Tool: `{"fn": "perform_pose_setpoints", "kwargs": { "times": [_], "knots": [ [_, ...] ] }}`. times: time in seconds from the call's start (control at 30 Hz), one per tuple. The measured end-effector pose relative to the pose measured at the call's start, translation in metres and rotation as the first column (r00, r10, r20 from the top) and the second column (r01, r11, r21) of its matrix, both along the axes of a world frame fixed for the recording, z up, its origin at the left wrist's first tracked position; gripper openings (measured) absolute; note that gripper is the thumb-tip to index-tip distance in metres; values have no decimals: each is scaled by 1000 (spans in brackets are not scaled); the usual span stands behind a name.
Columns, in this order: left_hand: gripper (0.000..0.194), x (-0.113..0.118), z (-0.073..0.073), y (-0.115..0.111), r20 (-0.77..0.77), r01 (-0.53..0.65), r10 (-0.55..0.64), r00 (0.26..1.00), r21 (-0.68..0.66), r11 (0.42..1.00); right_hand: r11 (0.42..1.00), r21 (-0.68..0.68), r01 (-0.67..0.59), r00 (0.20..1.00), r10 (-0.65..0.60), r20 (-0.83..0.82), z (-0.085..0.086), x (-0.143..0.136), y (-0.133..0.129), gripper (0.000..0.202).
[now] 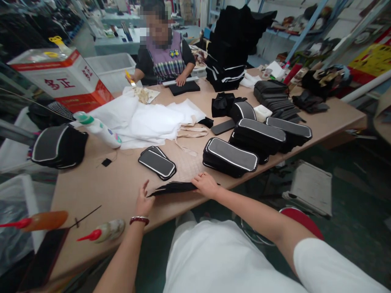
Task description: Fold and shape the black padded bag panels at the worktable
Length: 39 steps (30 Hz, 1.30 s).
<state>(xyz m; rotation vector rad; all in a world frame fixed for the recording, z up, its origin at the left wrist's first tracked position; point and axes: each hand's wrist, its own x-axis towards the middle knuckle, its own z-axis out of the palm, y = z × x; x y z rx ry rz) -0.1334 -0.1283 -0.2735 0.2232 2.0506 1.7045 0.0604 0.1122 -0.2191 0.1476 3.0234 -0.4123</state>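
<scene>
The right hand (206, 184) presses flat and the left hand (143, 202) rests spread on fanned black strips (174, 187); padded grey pieces (157, 162) lie at twelve o'clock.

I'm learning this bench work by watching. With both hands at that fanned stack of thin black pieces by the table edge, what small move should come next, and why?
Probably square the thin black pieces: they lie fanned, right hand resting on them, left hand open at their tip.

I wore a white short-sleeved shirt (232, 260), a dark red bead bracelet (139, 220) on my left wrist, and a ring (201, 175) on my right hand (206, 184).
</scene>
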Motion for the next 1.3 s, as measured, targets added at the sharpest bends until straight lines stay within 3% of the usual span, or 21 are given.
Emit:
{"fn": "perform_pose_setpoints", "kwargs": {
  "times": [0.1,0.27,0.33,0.43,0.5,0.63,0.73,0.8,0.9,0.97,1.07,1.13,1.2,1.3],
  "knots": [
    [73,-7,-3,-5,-99,239,-260,961,-179,954,999,-16,28,1000,-28,5,-7,7,2,39],
    [72,-11,0,4,-209,425,-501,840,-323,846,970,-62,236,971,-237,-21,-18,56,20,69],
    [74,-8,1,16,-259,486,-580,772,-346,802,905,-263,335,932,-358,-46,-29,71,23,76],
    [78,1,-1,42,-340,541,-636,692,-339,770,717,-616,326,877,-472,-85,-46,74,16,77],
    [82,7,-3,60,-387,531,-635,669,-349,772,698,-663,271,875,-466,-133,-52,65,9,78],
    [79,6,-2,73,-402,521,-647,648,-386,762,758,-613,222,907,-392,-156,-52,56,5,70],
    [55,-1,11,65,-390,581,-707,591,-403,707,767,-593,245,910,-392,-131,-38,66,6,58],
    [42,-3,30,62,-421,604,-720,552,-394,693,786,-559,265,900,-409,-148,-17,77,6,59],
    [43,4,74,79,-550,586,-651,522,-323,743,874,-412,259,869,-397,-295,32,98,11,71],
    [47,15,107,109,-633,588,-593,498,-256,767,929,-245,277,829,-360,-427,67,114,24,74],
    [53,31,139,172,-749,602,-524,406,-212,770,914,-31,405,727,-343,-594,97,136,59,70],
    [61,37,140,212,-782,637,-549,295,-267,723,874,68,482,715,-347,-606,96,148,83,64],
    [70,37,129,240,-742,673,-651,159,-402,621,859,140,493,779,-364,-510,86,156,101,58],
    [78,31,108,258,-660,688,-750,45,-523,502,867,152,475,847,-403,-347,69,160,113,61]
  ]
}}
